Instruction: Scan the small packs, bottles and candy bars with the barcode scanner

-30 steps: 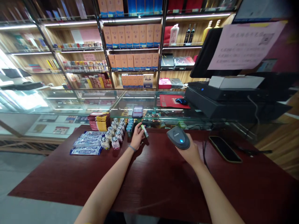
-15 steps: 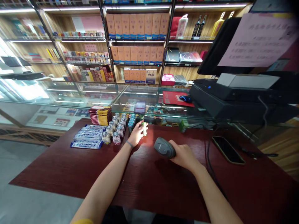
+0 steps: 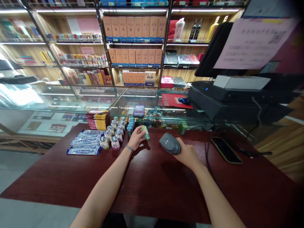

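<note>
My left hand (image 3: 136, 137) is closed on a small green packet (image 3: 145, 132), held just above the dark red wooden counter (image 3: 152, 183) beside rows of small teal packs (image 3: 130, 126). My right hand (image 3: 187, 154) grips a grey handheld barcode scanner (image 3: 169, 143), its head turned left toward the green packet, a short gap between them. The scanner's cable (image 3: 209, 155) runs back toward the glass case.
Small jars with pink contents (image 3: 115, 133), blue wrapped bars (image 3: 84, 142) and a stack of red-and-yellow packs (image 3: 98, 119) sit at the left. A black phone (image 3: 225, 150) lies at the right. A glass display case (image 3: 95, 101), a till with monitor (image 3: 228, 95) and stocked shelves stand behind.
The scanner swung down from pointing upward to pointing left at the packet. My left hand turned the green packet and drew it slightly lower. The bright scan light seen half a second ago is gone.
</note>
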Available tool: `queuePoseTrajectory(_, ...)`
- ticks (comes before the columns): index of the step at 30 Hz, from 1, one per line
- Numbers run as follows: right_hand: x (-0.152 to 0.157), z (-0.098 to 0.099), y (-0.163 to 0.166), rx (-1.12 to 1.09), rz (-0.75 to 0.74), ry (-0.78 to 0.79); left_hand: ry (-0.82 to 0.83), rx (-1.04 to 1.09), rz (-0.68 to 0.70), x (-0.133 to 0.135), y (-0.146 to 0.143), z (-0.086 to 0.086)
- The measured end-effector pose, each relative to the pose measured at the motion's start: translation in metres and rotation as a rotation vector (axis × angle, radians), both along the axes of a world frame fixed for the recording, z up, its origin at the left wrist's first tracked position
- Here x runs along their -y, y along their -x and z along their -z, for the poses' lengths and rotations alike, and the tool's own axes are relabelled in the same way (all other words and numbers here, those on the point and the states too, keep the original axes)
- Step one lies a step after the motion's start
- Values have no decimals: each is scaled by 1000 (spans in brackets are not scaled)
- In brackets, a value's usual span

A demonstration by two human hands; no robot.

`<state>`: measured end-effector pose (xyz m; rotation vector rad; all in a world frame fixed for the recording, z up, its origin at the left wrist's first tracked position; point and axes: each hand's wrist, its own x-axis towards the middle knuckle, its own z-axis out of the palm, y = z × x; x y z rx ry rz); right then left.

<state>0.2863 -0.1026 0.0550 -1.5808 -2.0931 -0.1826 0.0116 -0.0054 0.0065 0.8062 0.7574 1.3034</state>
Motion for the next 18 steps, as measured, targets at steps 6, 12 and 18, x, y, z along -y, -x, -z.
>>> queuePoseTrajectory(6,-7,5,-14,-161,139,-51,-31,-70,-44,5,-9,-4)
queuePoseTrajectory(12,-13,4,-37,-324,352,-190,-80,-245,-10,8,-49,-11)
queuePoseTrajectory(18,-13,-3,-56,-446,530,-360,-278,-378,-28,-7,-126,-7)
